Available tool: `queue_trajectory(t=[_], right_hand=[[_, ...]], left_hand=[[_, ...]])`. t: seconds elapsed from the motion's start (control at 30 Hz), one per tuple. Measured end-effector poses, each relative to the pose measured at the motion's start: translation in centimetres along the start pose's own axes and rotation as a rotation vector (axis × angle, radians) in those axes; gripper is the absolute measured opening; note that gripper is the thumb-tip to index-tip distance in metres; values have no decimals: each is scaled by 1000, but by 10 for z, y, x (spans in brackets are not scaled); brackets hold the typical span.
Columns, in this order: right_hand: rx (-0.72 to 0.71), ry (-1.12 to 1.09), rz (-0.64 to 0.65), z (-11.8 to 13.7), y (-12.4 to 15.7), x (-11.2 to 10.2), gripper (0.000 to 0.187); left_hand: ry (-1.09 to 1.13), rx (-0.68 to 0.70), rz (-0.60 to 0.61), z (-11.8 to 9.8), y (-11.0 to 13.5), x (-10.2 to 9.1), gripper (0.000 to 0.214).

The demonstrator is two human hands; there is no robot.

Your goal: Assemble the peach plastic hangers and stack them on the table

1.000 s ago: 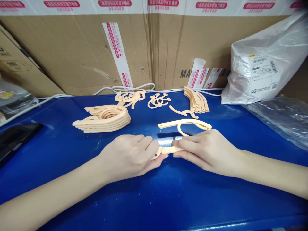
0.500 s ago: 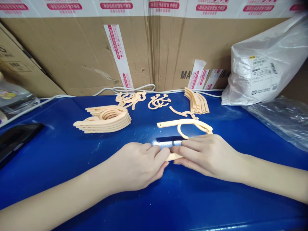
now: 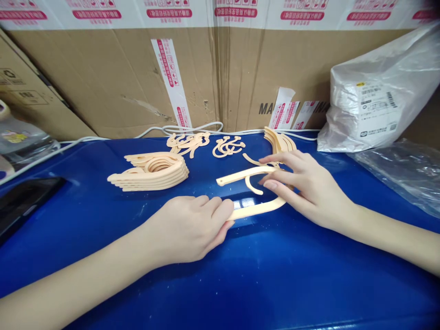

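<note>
Cardboard [image 3: 120, 87] backs the blue counter [image 3: 223, 293]. The left hand [image 3: 194, 229] pinches a curved cream bar [image 3: 258, 209]; the right hand [image 3: 307, 185] is spread loosely about a second bar [image 3: 240, 175].

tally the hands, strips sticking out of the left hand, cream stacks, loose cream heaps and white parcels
Hands, left hand and right hand: 2
Strip out of left hand: 1
Cream stacks, left stack and right stack: 2
Loose heaps, left heap and right heap: 2
White parcel: 1
Total: 8
</note>
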State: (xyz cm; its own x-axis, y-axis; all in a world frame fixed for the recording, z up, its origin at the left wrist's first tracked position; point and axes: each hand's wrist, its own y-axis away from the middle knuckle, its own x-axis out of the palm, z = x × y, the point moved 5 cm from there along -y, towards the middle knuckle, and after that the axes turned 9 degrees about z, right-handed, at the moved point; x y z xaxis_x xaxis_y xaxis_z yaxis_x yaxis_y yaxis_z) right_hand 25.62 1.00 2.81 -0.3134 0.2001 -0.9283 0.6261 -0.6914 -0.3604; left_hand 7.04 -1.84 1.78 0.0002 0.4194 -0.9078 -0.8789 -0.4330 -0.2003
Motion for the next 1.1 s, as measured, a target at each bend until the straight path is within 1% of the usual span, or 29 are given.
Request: queue_trajectory(t=[0.1, 0.17, 0.3, 0.47, 0.63, 0.77, 0.9, 0.97, 1.1], right_hand=[[18, -64, 93, -3, -1, 8, 32], [15, -88, 110, -3, -1, 10, 31], [1, -58, 65, -2, 0, 8, 29], [-27, 9, 33, 0, 1, 6, 27], [-45, 100, 7, 1, 1, 5, 25], [-32, 89, 19, -4, 1, 8, 27], [-14, 117, 26, -9, 0, 11, 29], [-7, 135, 30, -10, 0, 11, 31], [8, 166, 59, -13, -2, 13, 31]], left_hand=[[34, 0, 2, 1, 1, 4, 26], [95, -2, -7, 3, 2, 6, 27], [234, 2, 8, 5, 3, 6, 27], [298, -27, 41, 8, 4, 6, 27], [268, -44, 9, 10, 4, 6, 25], [215, 10, -17, 9, 5, 5, 22], [206, 97, 53, 10, 8, 9, 19], [202, 119, 84, 11, 8, 12, 18], [185, 127, 87, 11, 6, 11, 14]])
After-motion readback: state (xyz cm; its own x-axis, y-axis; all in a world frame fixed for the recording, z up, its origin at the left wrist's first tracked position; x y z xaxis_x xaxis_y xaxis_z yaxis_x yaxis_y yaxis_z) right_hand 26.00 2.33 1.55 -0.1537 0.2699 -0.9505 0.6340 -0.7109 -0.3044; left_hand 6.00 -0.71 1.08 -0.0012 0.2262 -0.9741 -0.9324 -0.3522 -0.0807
